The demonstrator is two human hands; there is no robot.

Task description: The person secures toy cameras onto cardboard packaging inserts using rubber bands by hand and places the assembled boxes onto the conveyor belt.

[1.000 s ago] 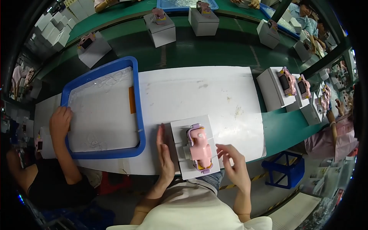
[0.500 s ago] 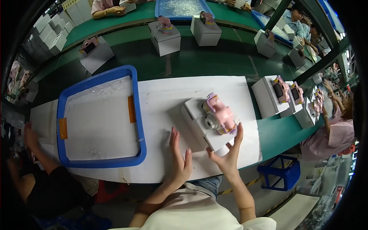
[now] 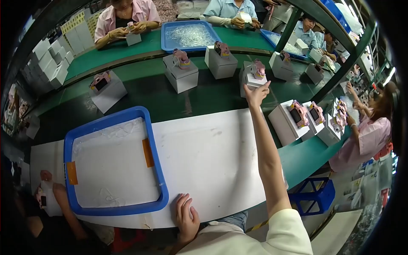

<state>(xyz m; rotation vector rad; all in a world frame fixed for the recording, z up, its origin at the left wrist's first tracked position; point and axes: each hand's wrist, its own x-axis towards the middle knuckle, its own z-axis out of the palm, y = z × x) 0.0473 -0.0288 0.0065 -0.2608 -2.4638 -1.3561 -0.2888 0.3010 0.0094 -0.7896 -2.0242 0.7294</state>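
Observation:
My right hand point(image 3: 256, 94) reaches far forward over the green belt, its fingers wrapped round the near end of a white box point(image 3: 247, 78). On top of that box sits a pink toy camera point(image 3: 258, 69). Near the front edge of the white work sheet point(image 3: 204, 157), my left hand point(image 3: 187, 216) lies with its fingers loosely spread and nothing in it. To the left of this hand is a blue-rimmed tray point(image 3: 160, 178) with a few clear plastic bits inside.
Several white boxes with pink cameras stand along the belt point(image 3: 140, 91) and at the right point(image 3: 284, 123). A blue stool point(image 3: 316, 195) is at lower right. Co-workers sit across the belt and at both sides. A green metal post point(image 3: 335, 80) slants at right.
My right hand has carried the box with the pink camera forward from the white sheet to the belt. My left hand has drawn back to the sheet's front edge. The view has tilted up.

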